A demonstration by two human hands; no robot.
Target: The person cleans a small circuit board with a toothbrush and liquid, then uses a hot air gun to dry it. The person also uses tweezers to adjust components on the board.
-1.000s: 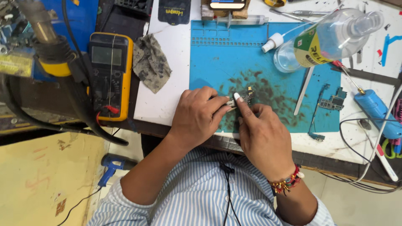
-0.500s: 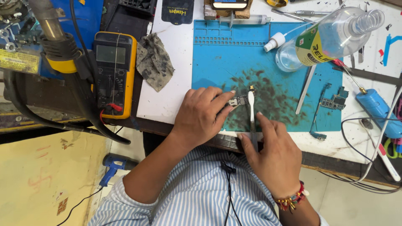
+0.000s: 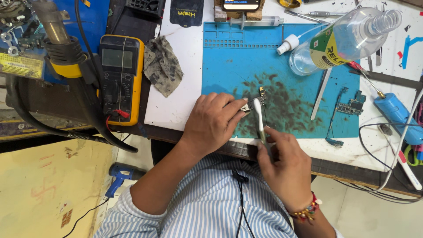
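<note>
My left hand [image 3: 211,125] sits at the centre of the frame on the stained blue mat [image 3: 229,61], its fingertips pinched narrow on a small circuit board [image 3: 253,103] that lies on the mat's dark smudged patch. My right hand [image 3: 286,165], just below and right of it, is closed around the handle of a white brush [image 3: 259,117], whose head points up to the board. A yellow multimeter [image 3: 119,79] lies left of centre, a grey rag [image 3: 163,66] beside it, and a clear bottle [image 3: 348,37] at upper right.
</note>
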